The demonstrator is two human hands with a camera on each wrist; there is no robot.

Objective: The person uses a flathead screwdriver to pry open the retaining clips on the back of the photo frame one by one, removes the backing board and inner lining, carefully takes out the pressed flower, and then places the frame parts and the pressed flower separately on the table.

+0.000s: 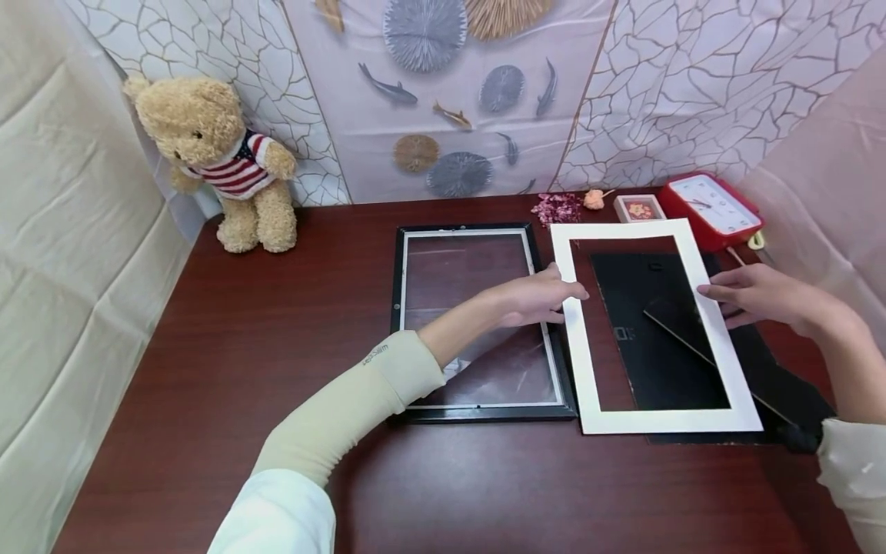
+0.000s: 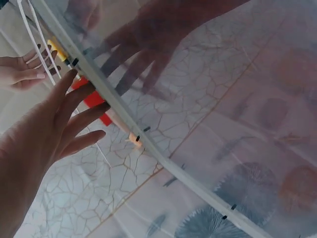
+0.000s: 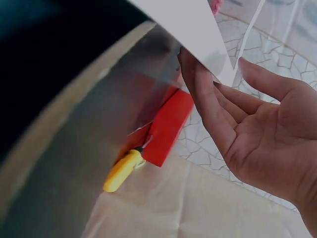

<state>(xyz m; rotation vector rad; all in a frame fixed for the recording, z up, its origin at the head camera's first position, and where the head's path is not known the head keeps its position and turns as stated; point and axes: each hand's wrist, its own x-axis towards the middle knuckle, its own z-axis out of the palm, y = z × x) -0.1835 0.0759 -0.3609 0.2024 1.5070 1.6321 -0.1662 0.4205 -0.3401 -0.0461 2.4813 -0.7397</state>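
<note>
A white picture mat (image 1: 595, 362) with a rectangular opening is held between both hands, its left edge beside the black picture frame (image 1: 477, 414). My left hand (image 1: 533, 298) grips the left strip, one fingertip lying over it. In the left wrist view, that hand's (image 2: 54, 124) fingers look fairly straight and spread, and their contact is hard to see. On the opposite strip, my right hand (image 1: 768, 296) pinches the edge, thumb above and fingers beneath; the right wrist view shows this hand (image 3: 262, 124) at the mat's edge (image 3: 198, 29). The frame's clear pane (image 1: 477, 285) reflects a hand.
Under the mat lies a black backing board (image 1: 664, 377) with a stand leg (image 1: 782, 385). Behind are a red clock (image 1: 713, 204), a small pink-framed box (image 1: 638, 208), pink flowers (image 1: 557, 208) and a yellow-handled tool (image 3: 121, 171). A teddy bear (image 1: 214, 161) stands at back left.
</note>
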